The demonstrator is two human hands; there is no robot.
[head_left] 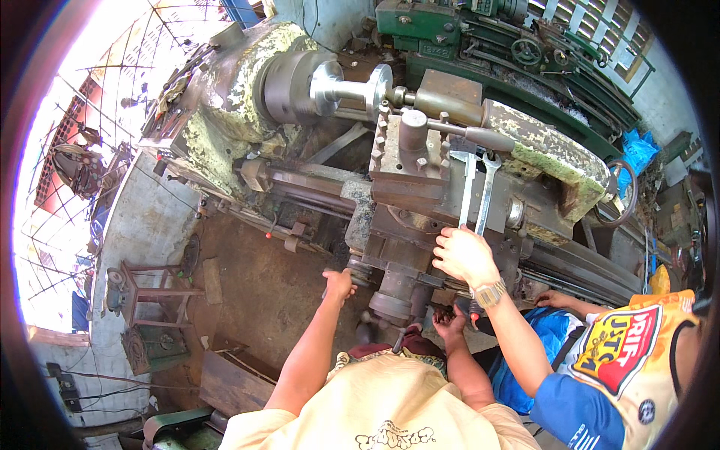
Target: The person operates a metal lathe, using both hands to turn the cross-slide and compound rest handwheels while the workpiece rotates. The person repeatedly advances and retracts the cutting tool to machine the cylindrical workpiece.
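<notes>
Left hand [340, 283] closed on lathe handwheel [358, 271], right hand [450, 324] half-curled, touching lever handle [473, 315]

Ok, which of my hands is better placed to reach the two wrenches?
Probably the right: right hand is just below the co-worker's hand holding the wrenches; left hand is farther left, at the lathe.

Daylit workshop scene, fisheye view. Strong daylight enters from the far left of the lathe [420, 157], where the scene is overexposed to near white. A bright highlight sits on the polished metal workpiece [352, 86] in the lathe's chuck; the floor below the lathe lies in soft shadow. Focus is sharp at centre. Straight edges bow toward the rim, which ends in a dark vignette with purple fringing.
</notes>
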